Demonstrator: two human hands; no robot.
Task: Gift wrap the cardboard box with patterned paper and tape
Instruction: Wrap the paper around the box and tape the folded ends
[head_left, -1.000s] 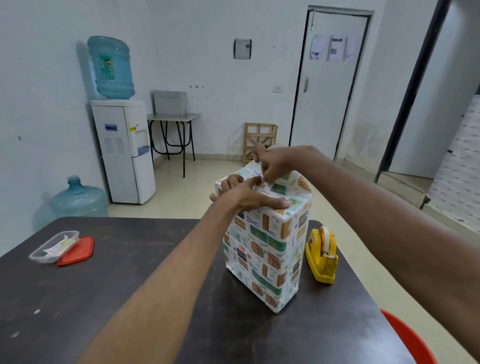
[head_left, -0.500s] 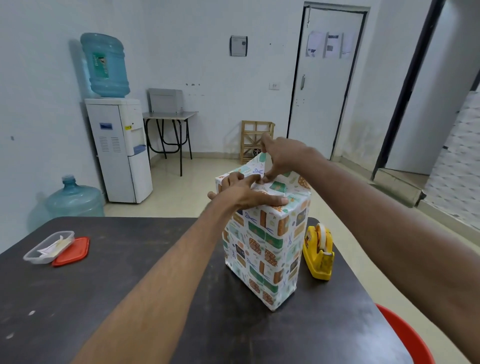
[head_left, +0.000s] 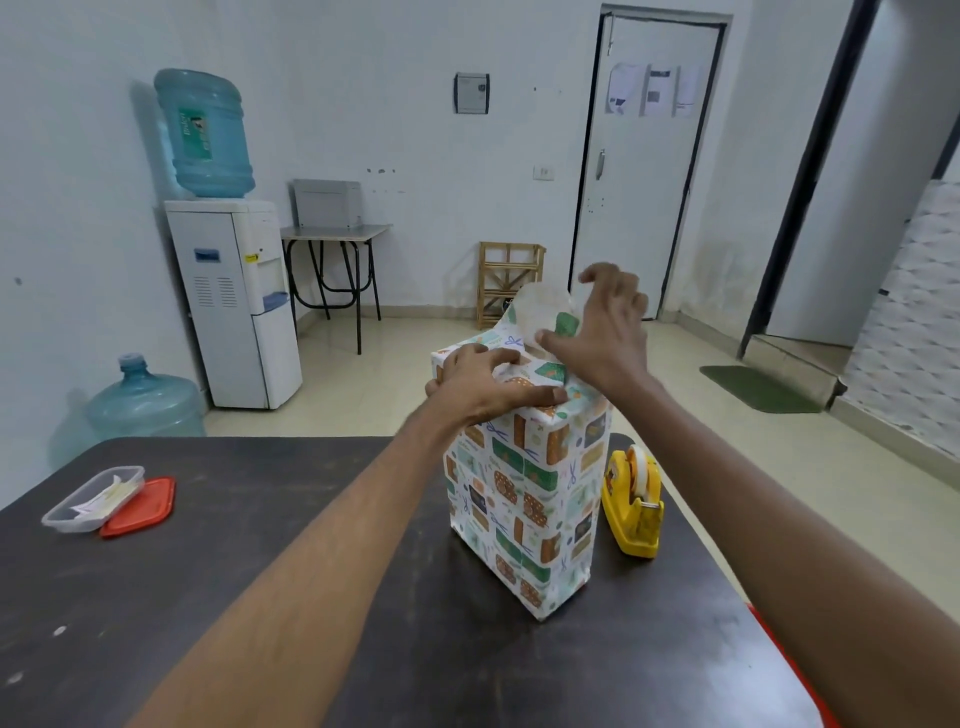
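The box (head_left: 524, 499), covered in patterned paper, stands upright on the dark table (head_left: 260, 571). My left hand (head_left: 488, 384) lies on its top and presses the folded paper down, with the thumb stretched along the near top edge. A loose paper flap (head_left: 540, 312) stands up from the far side of the top. My right hand (head_left: 608, 332) holds this flap: the thumb is against its lower part and the curved fingers reach behind and above it. A yellow tape dispenser (head_left: 634, 504) sits on the table just right of the box, apart from both hands.
A clear plastic container (head_left: 91, 499) and its red lid (head_left: 140, 506) lie at the table's left edge. A red seat edge (head_left: 795, 670) shows past the table's right corner. A water dispenser (head_left: 234, 301) and a floor bottle (head_left: 145, 400) stand beyond the table.
My right hand has risen and moved right, lifting the top flap from folded down to upright. My left hand has stayed on the box top.
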